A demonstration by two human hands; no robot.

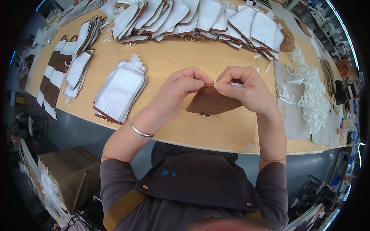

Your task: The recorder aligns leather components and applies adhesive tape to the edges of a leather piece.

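Note:
Both of my hands pinch the top edge of a small brown leather piece [210, 102] held just above the brown worktable [192, 131]. My left hand [175, 92] grips its left side with thumb and fingers, a silver bangle on that wrist. My right hand [243, 86] pinches the same edge from the right. A small metal ring shows at the piece's lower edge.
A neat stack of white-faced pieces [121, 90] lies to the left. Overlapping rows of similar pieces [200, 19] cover the far side, more brown and white ones [61, 69] at far left. White strips [312, 96] pile on the right. A cardboard box [67, 173] sits below left.

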